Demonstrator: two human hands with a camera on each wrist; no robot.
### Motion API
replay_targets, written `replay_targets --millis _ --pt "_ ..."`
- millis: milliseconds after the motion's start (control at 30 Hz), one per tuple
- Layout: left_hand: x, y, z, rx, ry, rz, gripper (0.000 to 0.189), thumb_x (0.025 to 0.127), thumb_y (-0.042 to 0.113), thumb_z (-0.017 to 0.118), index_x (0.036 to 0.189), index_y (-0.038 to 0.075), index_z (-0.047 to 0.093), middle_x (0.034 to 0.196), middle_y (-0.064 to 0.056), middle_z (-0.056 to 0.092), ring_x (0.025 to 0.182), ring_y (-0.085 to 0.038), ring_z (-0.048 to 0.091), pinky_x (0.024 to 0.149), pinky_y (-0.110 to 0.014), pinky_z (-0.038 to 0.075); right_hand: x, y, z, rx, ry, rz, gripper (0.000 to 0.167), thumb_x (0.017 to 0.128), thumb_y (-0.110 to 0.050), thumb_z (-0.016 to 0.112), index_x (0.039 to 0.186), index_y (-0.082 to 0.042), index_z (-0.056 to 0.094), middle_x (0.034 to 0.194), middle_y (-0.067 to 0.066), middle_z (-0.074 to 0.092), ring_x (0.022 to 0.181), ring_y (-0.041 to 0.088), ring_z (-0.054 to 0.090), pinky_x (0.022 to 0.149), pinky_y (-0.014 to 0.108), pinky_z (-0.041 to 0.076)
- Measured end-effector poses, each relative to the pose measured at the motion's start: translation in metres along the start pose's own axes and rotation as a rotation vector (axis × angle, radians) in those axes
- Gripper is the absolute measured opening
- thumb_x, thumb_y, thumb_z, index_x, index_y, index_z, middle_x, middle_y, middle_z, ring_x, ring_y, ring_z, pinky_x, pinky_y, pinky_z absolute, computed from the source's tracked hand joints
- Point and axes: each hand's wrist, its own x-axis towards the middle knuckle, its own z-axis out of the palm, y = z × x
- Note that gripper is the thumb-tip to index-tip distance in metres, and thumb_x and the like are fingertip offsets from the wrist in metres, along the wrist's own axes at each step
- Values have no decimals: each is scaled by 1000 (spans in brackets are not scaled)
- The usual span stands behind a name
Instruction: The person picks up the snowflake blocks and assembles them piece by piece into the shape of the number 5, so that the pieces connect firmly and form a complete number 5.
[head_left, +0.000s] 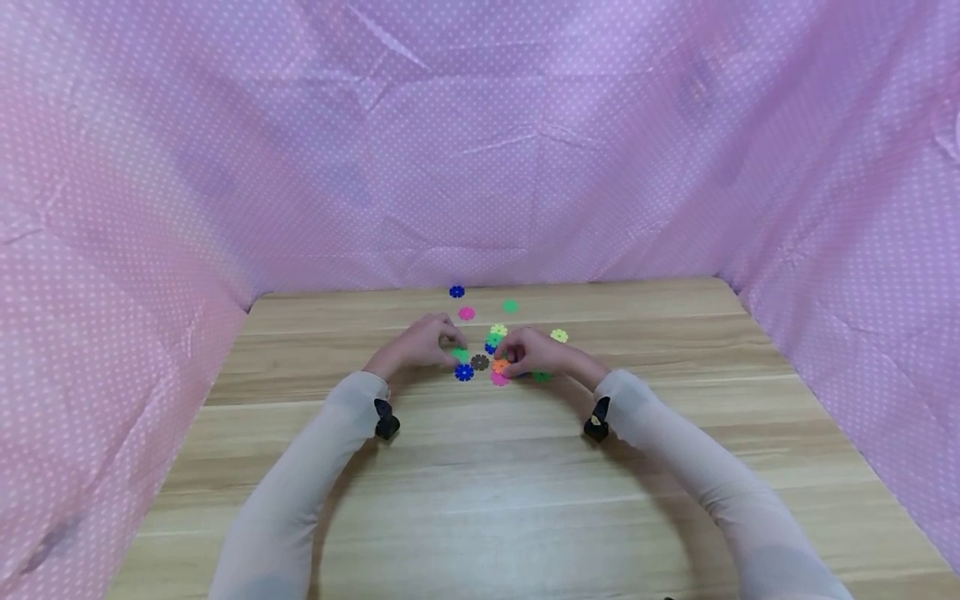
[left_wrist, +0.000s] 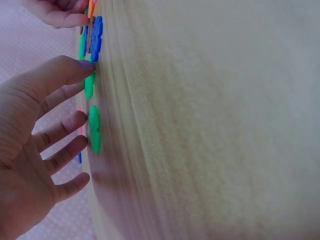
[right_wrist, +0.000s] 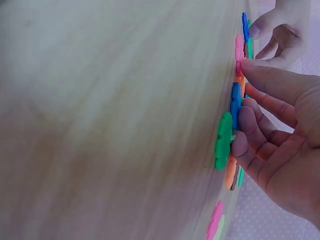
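The left hand, thumb and fingers apart, is nearer the green flower-shaped plastic disc just right of it; the right hand's hold is unclear.

Access route: bench surface between left sleeve and right sleeve. Obstructions: clustered discs between left fingers and right fingers, toward the far edge; curtain along rear and both sides.
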Motion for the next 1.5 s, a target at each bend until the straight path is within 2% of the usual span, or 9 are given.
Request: replay_targets --millis 233,467,700,900,1100,1300,1500 --pt "-1 -2 1 -30 -1 17 31 82 17 84 112 17 76 117 -4 63 112 -24 55 102 -43 49 2 3 2 13 -3 -7 22 86 -8 81 105 -6 71 92 6 62 81 14 56 71 23 50" --pt "4 2 0 -65 -6 4 31 83 10 82 113 11 73 110 -4 69 104 -20 64 96 -37 56 1 1 0 57 16 0 28 83 -3 82 104 -7 65 98 6 64 85 16 59 74 25 53" --pt "4 9 2 -86 -8 2 30 86 3 78 114 11 71 106 -7 70 98 -20 65 88 -34 58 2 2 1 111 30 -12 27 85 1 78 109 -6 68 99 9 68 87 17 62 76 27 56" --pt "1 8 6 -122 5 13 33 89 2 72 121 11 71 107 -9 71 97 -21 66 84 -32 59 2 4 1 114 64 -26 21 93 -3 72 113 -7 71 98 8 70 89 16 64 80 28 55" --pt "0 8 9 -178 67 6 34 94 4 68 127 12 70 108 -9 70 98 -21 64 88 -34 57 -2 2 -4 151 150 -6 19 96 -4 68 114 -6 72 97 8 70 91 17 63 83 29 55" --pt "-2 19 5 -355 190 -38 36 96 9 68 132 9 66 112 -10 70 105 -23 65 97 -38 56 -3 -3 -13 225 266 8 19 97 -5 67 115 -2 71 100 11 71 91 16 64 81 24 54" --pt "1 36 -3 -466 302 -30 30 96 12 71 124 4 69 114 -14 73 106 -25 68 94 -35 58 -3 -13 -25 368 396 50 24 98 -11 68 119 1 69 100 13 71 87 28 65 77 38 59"
